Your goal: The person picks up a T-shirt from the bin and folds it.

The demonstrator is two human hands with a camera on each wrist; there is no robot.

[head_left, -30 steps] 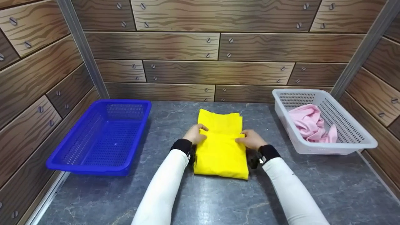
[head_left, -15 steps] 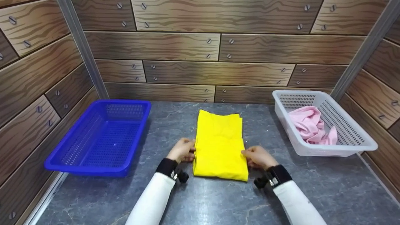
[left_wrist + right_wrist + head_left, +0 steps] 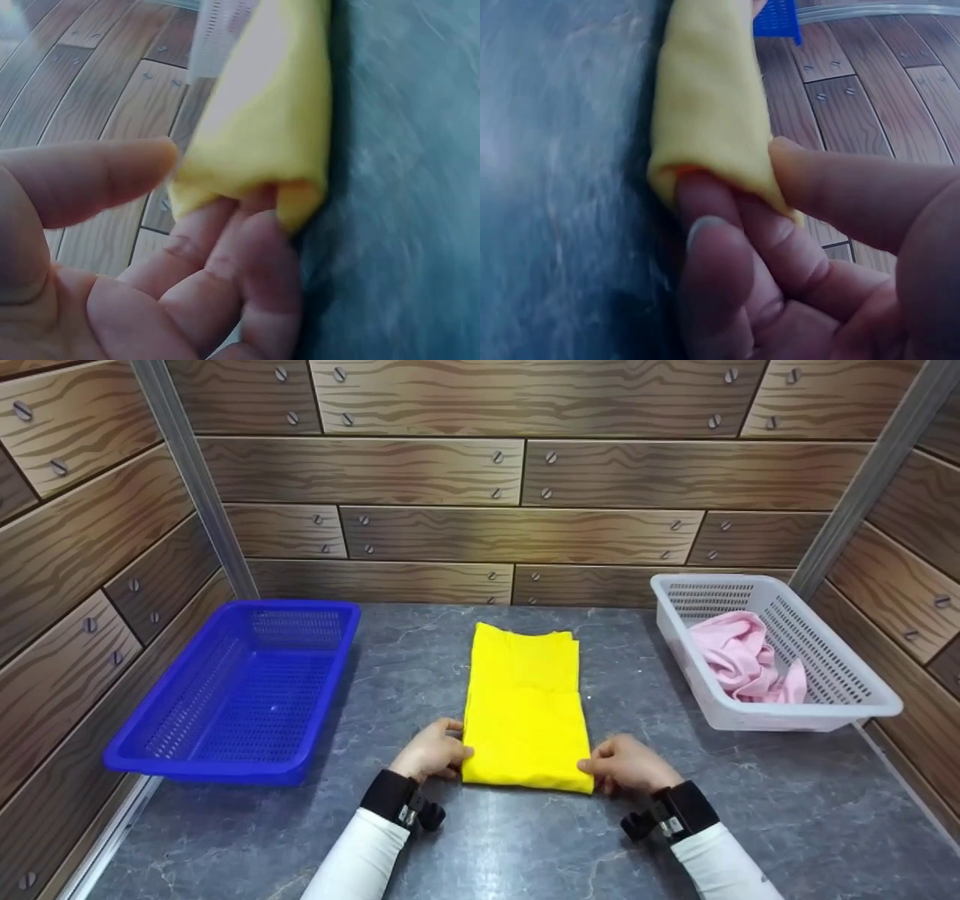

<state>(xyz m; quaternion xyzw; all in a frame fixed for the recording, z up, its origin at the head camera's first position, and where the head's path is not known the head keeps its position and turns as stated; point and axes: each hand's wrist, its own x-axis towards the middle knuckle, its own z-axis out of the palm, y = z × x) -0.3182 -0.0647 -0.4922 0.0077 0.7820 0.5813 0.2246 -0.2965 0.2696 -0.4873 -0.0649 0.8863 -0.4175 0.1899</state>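
A yellow cloth (image 3: 525, 720), folded into a flat rectangle, lies on the table between my hands. My left hand (image 3: 431, 751) holds its near left corner. In the left wrist view, the fingers (image 3: 202, 255) are tucked into the end of the fold and the thumb lies at its upper edge. At the near right corner my right hand (image 3: 628, 765) pinches the cloth. The right wrist view shows the thumb (image 3: 840, 187) against the outside, while fingertips are hidden inside the fold.
A blue plastic basket (image 3: 319, 720) stands on the left of the grey table (image 3: 525, 847). On the right is a white basket (image 3: 817, 709) with a crumpled pink cloth (image 3: 739, 652) in it. Wood-patterned walls (image 3: 517, 532) enclose the back and sides.
Both hands have slid from the middle of the yellow cloth along its sides toward its near edge, moving apart to its two near corners. The cloth stays nearly in place.
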